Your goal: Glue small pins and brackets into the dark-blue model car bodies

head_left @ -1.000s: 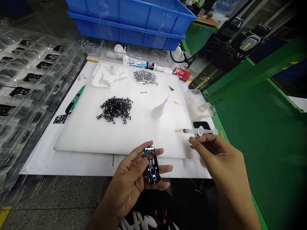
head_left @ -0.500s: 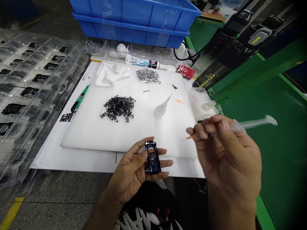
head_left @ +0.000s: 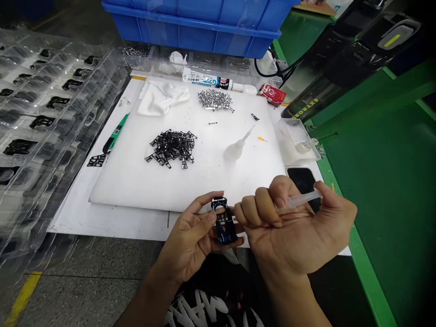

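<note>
My left hand (head_left: 190, 238) holds a small dark blue toy car body (head_left: 223, 222) between thumb and fingers, just in front of the white foam pad (head_left: 136, 181). My right hand (head_left: 293, 227) is closed around a clear plastic syringe (head_left: 299, 200), thumb on its rear end. The syringe's tip is hidden behind my fingers, right beside the car body. The two hands touch near the car body.
On the pad lie a pile of small black parts (head_left: 172, 147), a heap of silver screws (head_left: 214, 99), a small squeeze bottle (head_left: 238, 146), a white cloth (head_left: 161, 97) and a glue tube (head_left: 211, 81). Clear trays (head_left: 41, 104) stand left, blue bins (head_left: 204, 22) behind, a phone (head_left: 303, 178) right.
My right hand picked the syringe up from the pad's right edge, swung it through the air, and brought it down against the car body in my left hand.
</note>
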### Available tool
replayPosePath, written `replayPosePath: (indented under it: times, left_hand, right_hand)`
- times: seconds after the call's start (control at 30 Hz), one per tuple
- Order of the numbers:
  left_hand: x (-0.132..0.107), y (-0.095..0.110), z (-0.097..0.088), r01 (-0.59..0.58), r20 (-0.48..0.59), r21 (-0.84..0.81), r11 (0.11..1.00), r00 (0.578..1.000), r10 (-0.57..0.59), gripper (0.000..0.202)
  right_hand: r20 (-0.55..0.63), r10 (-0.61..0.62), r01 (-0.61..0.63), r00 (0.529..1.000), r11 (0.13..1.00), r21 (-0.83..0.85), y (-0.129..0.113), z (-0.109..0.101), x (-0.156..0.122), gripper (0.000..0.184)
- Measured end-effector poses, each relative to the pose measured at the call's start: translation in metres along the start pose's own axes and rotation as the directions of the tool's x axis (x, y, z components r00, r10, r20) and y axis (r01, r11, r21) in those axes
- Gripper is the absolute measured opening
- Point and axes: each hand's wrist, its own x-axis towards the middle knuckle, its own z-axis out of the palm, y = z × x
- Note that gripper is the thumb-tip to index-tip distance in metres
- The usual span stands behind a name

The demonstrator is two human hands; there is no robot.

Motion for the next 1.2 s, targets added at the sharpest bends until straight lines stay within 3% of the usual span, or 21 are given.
replayPosePath:
  times: [0.23, 0.77, 1.2]
  left_hand:
    - [0.0, -0.001, 0.002, -0.027, 0.009, 0.029, 0.999, 1.0, 0.027, 0.032]
    - [0.0, 0.001, 0.002, -0.011, -0.037, 0.033, 0.999, 0.999, 0.012, 0.034]
    - [0.0, 0.0, 0.001, -0.005, -0.038, 0.061, 0.998, 0.999, 0.007, 0.035]
  right_hand:
    - [0.029, 0.002, -0.001, 1.0, 1.0, -0.026, 0.006, 0.002, -0.004, 0.053]
    - [-0.076, -0.121, 0.123, 0.99, 0.992, 0.014, 0.016, 0.01, 0.001, 0.052]
    - [-0.1, -0.127, 0.122, 0.987, 0.991, -0.058, 0.018, 0.015, 0.007, 0.053]
